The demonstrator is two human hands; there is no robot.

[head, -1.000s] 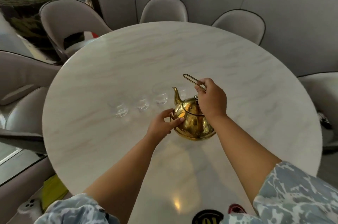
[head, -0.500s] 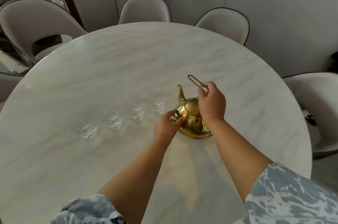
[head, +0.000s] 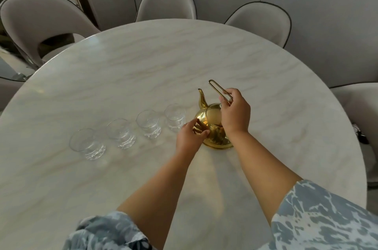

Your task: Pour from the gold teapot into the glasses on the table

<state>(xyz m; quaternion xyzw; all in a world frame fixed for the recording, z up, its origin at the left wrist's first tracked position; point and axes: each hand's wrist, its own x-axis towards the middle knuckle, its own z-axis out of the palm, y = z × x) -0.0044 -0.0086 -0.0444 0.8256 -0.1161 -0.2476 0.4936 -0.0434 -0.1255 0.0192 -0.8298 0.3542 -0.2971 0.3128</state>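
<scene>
The gold teapot (head: 212, 127) stands on the round marble table (head: 143, 70), right of centre, its spout (head: 201, 98) pointing away from me. My right hand (head: 235, 114) grips the thin wire handle (head: 216, 88) above the lid. My left hand (head: 190, 137) rests with its fingertips against the pot's left side. Several clear glasses stand in a row to the left: the nearest (head: 175, 119) sits just beside the pot, then one (head: 149, 124), another (head: 120, 133), and the farthest (head: 87, 143). They look empty.
Padded grey chairs ring the table: one at the back left (head: 38, 22), one at the back (head: 165, 6), one at the back right (head: 259, 22), and one at the right edge (head: 360, 110). A grey panelled wall runs behind them.
The view has swung left and closer, bringing the whole row of glasses into sight. Both hands stay on the teapot, which still stands on the table.
</scene>
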